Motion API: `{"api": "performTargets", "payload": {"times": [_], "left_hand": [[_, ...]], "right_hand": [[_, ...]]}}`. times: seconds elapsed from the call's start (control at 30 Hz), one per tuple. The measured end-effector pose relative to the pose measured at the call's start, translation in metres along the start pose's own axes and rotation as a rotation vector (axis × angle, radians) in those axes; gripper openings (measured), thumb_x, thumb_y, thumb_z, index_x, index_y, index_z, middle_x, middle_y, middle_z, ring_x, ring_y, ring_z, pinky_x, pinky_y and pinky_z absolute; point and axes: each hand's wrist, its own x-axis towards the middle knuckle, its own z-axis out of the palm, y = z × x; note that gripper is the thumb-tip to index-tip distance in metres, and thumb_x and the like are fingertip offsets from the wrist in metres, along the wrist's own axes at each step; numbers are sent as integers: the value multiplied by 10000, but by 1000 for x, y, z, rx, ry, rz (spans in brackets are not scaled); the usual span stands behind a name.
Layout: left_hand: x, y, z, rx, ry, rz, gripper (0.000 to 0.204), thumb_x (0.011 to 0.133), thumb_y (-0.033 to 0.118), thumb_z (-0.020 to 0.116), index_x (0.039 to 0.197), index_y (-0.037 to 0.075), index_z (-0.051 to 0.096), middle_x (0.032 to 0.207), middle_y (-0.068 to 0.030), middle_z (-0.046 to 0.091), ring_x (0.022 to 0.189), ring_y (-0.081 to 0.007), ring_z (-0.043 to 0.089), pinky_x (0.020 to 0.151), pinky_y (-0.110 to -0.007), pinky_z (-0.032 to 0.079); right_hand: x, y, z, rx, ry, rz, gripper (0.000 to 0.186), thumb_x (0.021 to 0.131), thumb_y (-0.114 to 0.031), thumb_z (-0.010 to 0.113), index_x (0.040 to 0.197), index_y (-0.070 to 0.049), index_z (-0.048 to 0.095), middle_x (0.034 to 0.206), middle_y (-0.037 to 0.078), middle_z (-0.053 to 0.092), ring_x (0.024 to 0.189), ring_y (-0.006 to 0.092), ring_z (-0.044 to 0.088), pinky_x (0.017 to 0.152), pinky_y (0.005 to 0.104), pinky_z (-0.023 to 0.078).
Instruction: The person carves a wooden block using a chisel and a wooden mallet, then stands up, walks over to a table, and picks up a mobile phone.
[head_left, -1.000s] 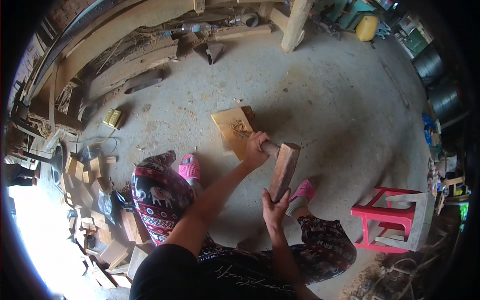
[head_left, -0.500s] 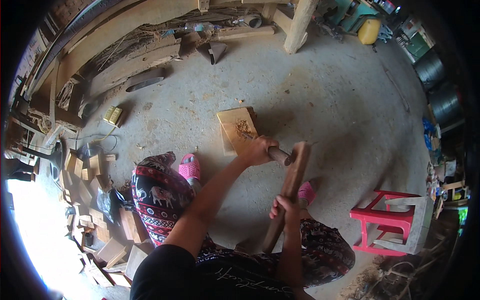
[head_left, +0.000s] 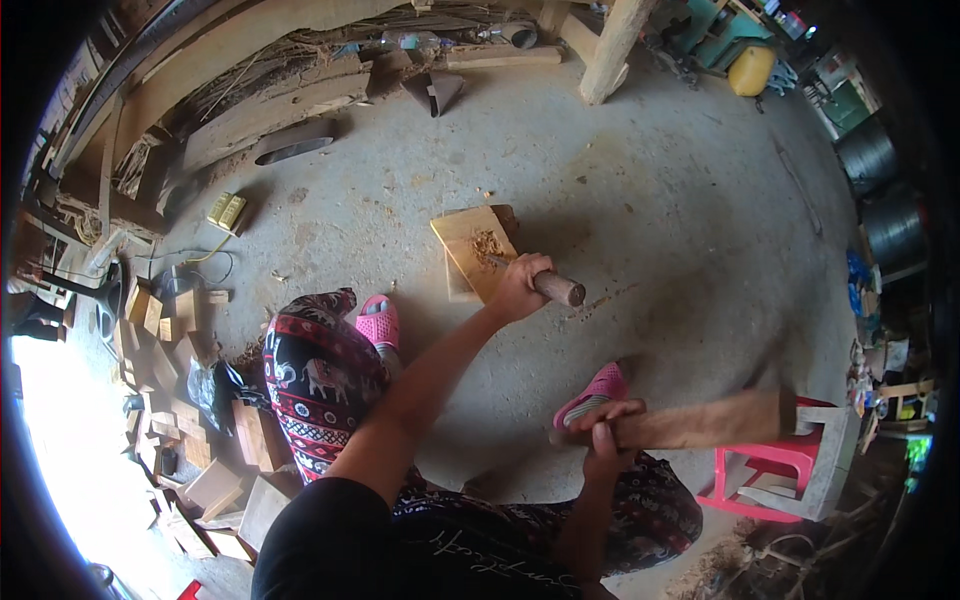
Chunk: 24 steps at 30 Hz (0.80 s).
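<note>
My left hand (head_left: 520, 287) is closed round a chisel (head_left: 558, 288), whose thick wooden handle points right. Its blade reaches into a pile of curled shavings (head_left: 487, 246) on a wooden board (head_left: 462, 232). The board lies on other wood on the floor, low in front of me. At the lower right my right hand (head_left: 612, 440) grips the narrow end of a wooden mallet (head_left: 705, 422), a club-like block blurred by motion. The mallet points right, apart from the chisel, and overlaps the view of a red stool.
The red plastic stool (head_left: 775, 468) lies at the right, with a grey top. Many wood blocks (head_left: 215, 488) are heaped on the left. A yellow power strip (head_left: 227, 211) with a cable sits on the floor. A wooden post (head_left: 608, 55) and a yellow jug (head_left: 750, 72) stand at the back.
The mallet has swung away from the chisel handle, down and to the right, turning from nearly upright to roughly level. My left hand stays on the chisel, shifted slightly up.
</note>
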Motion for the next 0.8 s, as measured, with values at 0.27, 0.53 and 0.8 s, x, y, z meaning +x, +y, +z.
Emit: {"api": "performTargets", "payload": {"times": [0.27,0.53,0.8], "left_hand": [[-7,-7,2,37,-101,73,243,604,51,732,793,78,583,804,-102,600,823,-330,581,720,-420,444],[1,-5,-8,-3,-270,35,250,596,45,735,803,64,595,783,-117,592,804,-325,596,715,-422,449],[12,9,-26,-465,-82,-309,210,782,118,783,824,73,583,755,40,578,726,-86,562,658,-267,464]], "right_hand": [[8,20,6,-68,-26,465,123,810,-88,655,804,-13,558,589,56,551,525,169,564,477,305,475],[3,53,23,-11,-5,566,218,791,-187,667,850,-18,544,579,78,526,413,201,510,439,322,481],[26,85,10,-149,88,764,299,763,-206,726,878,-15,527,591,62,531,425,184,537,370,322,456]]}}
